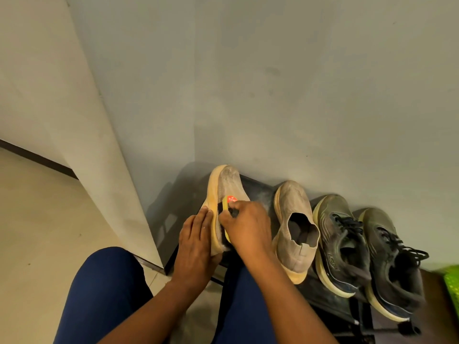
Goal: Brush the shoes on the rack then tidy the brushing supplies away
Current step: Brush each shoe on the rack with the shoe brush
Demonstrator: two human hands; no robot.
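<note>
While you work the brush point(227, 207) along the side of the first beige shoe point(229, 184), the job looks to be at an early stage. That shoe stands tipped on its edge at the left end of the rack point(258, 188), sole turned toward the wall corner. Your left hand point(195, 247) steadies it, fingers laid flat against the yellowed sole with the thumb tucked under the heel end. Your right hand point(246, 228) is curled round the yellow brush, bristles against the upper.

Its mate point(294, 224) sits upright just beside it, and the two dark lace-up shoes point(340, 244) point(390, 264) stand in a row to the right; none of them is being handled. I'd judge three shoes remain, and after them the tidying away.

Whether any of those is already brushed, I cannot tell; all look dusty and worn.

Much of the brush is hidden under your right hand, so only its yellow back, an orange label and some dark bristles show. The rack's lower part is cut off by your legs and the frame edge. A green thing point(450, 281) at the right edge is cropped and can't be identified. No box or place for supplies is visible.
</note>
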